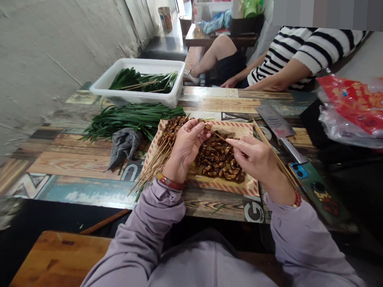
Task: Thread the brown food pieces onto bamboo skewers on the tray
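Examiner: Report from the largest item down, dial centred on the tray.

Inspector: Largest is a multicoloured table (70,164) with a wood-plank pattern. A white rectangular plastic tub (100,88) holding green leaves stands between ten and eleven o'clock. At centre lies a flat tray (224,189) with a red-and-cream striped border.

Examiner: Next in size?

Inspector: Long green leaves (124,118) heaped at ten o'clock; a broad-bladed metal cleaver (275,122) at two. A bundle of thin pale sticks (156,161) bearing brown pieces lies along the tray's nine o'clock side. Glossy brown loose pieces (221,160) cover much of its middle.

Examiner: And the grips?

Inspector: The left hand (191,139), toward twelve, has thumb and fingers pinched on one small brown oval piece (207,126). The right hand (252,153), toward three, is closed round a thin wooden skewer (219,136) aimed at ten, toward that piece. Whether it has pierced it, I cannot tell.
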A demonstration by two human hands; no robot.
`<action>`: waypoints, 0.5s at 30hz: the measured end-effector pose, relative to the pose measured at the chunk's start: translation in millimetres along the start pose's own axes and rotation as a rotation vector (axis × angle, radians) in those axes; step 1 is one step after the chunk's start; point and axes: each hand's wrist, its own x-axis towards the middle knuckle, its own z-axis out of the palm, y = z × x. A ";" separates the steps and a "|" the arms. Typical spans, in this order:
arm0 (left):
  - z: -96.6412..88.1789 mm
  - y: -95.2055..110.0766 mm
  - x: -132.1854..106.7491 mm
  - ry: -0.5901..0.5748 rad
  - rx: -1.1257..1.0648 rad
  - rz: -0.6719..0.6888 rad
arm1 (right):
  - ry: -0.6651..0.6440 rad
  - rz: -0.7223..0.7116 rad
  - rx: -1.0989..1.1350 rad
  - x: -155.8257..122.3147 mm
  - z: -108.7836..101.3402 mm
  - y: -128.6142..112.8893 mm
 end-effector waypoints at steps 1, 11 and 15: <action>0.0 -0.4 0.0 -0.003 0.001 0.000 | 0.001 -0.003 0.002 0.0 0.1 0.3; -1.8 -4.8 1.1 -0.044 0.000 0.049 | 0.016 -0.011 0.039 0.6 1.4 -0.4; -0.8 -6.6 1.0 -0.019 0.038 0.058 | 0.009 0.002 0.051 0.3 2.5 -0.6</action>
